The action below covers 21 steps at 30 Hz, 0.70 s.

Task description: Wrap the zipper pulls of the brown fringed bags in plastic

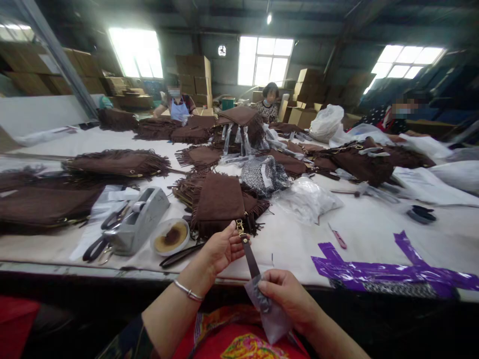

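A dark brown wristlet strap [251, 259] stretches between my hands, with a gold clasp [240, 227] at its far end. My left hand [224, 247] holds the strap near the clasp, thumb against the metal and fingers curled behind. My right hand [286, 294] pinches the near end of the strap, which is covered by a clear plastic sleeve [275, 321]. Just beyond the clasp lies a brown fringed bag [220, 197], stacked on other fringed pieces. Whether the clasp is hooked to this bag I cannot tell.
Left of the bag stand a grey tape dispenser [138, 224] and a white bowl [170, 237]. To the right lie crumpled clear plastic [309, 199], a pink-handled cutter [339, 237] and purple tape [374, 269] along the edge. Several brown bag piles and co-workers are farther back.
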Each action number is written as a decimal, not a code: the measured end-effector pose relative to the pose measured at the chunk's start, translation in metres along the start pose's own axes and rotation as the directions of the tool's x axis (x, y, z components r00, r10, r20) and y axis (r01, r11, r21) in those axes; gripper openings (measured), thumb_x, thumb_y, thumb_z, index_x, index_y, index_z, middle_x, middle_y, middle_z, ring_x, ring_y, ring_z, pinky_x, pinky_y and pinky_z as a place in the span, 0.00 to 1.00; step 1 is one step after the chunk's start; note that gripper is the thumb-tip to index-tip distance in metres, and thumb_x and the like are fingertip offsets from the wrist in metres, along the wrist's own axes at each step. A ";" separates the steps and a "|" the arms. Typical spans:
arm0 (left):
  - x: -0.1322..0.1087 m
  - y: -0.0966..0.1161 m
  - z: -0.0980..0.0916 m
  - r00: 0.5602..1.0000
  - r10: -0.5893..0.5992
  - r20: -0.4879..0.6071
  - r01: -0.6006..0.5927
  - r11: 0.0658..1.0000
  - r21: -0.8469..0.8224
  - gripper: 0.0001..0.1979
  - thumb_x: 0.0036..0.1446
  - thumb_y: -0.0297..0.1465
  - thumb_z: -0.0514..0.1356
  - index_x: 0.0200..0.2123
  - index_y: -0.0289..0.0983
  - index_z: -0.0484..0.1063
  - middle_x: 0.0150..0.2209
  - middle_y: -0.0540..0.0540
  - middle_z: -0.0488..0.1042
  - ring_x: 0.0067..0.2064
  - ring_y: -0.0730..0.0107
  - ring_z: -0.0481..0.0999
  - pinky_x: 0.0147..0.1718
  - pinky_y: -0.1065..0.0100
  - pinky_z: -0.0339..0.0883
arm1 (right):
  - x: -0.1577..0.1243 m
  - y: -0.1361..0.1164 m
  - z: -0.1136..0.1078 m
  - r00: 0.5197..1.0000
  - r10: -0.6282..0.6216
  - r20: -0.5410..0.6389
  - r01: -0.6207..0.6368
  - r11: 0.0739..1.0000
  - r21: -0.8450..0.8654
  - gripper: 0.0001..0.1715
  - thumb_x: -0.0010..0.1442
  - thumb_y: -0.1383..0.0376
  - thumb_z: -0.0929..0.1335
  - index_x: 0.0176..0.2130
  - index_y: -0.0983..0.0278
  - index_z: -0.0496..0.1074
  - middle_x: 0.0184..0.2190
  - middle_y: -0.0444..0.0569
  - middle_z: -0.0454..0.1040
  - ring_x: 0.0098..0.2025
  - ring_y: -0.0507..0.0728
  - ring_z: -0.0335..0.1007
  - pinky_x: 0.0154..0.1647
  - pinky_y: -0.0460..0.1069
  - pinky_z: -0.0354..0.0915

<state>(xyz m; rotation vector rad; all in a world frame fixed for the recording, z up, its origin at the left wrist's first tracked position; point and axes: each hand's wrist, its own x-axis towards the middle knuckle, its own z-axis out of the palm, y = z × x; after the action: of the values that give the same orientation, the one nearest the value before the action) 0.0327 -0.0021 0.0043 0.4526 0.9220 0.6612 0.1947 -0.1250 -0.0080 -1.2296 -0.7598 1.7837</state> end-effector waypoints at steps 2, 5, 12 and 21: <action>0.013 0.001 0.005 0.997 0.021 -0.069 -0.024 0.999 -0.034 0.18 0.60 0.44 0.57 0.36 0.33 0.72 0.40 0.41 0.78 0.34 0.69 0.79 0.29 0.70 0.71 | 0.000 0.005 -0.002 1.000 -0.005 -0.012 0.005 0.999 -0.044 0.19 0.44 0.55 0.77 0.26 0.69 0.74 0.20 0.47 0.73 0.20 0.50 0.64 0.24 0.45 0.58; 0.028 -0.003 0.011 0.987 0.067 -0.146 -0.073 0.997 -0.037 0.15 0.61 0.40 0.58 0.37 0.32 0.73 0.39 0.41 0.78 0.32 0.71 0.79 0.26 0.72 0.69 | 0.004 0.010 -0.006 0.996 -0.072 -0.056 0.054 0.962 -0.267 0.17 0.49 0.55 0.73 0.27 0.69 0.76 0.21 0.48 0.74 0.22 0.51 0.65 0.25 0.46 0.58; 0.029 -0.008 0.009 0.947 0.265 -0.184 -0.253 0.964 0.085 0.13 0.57 0.38 0.62 0.36 0.32 0.74 0.39 0.38 0.79 0.34 0.65 0.79 0.26 0.70 0.68 | 0.042 -0.010 -0.004 0.902 -0.410 -0.135 0.198 0.670 -0.716 0.17 0.56 0.58 0.67 0.25 0.66 0.78 0.20 0.46 0.74 0.26 0.54 0.67 0.28 0.47 0.58; 0.036 -0.015 -0.005 0.882 0.445 -0.154 -0.410 0.887 0.214 0.21 0.49 0.47 0.64 0.26 0.32 0.71 0.20 0.50 0.68 0.21 0.74 0.67 0.20 0.72 0.59 | 0.106 -0.042 0.016 0.845 -0.515 -0.142 0.314 0.695 -0.647 0.16 0.55 0.57 0.67 0.28 0.65 0.78 0.19 0.46 0.74 0.21 0.52 0.67 0.23 0.46 0.62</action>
<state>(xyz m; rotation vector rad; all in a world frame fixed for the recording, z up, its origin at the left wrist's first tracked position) 0.0488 0.0126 -0.0284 0.7741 1.0866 1.0498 0.1717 -0.0124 -0.0148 -1.5398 -1.3612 0.9387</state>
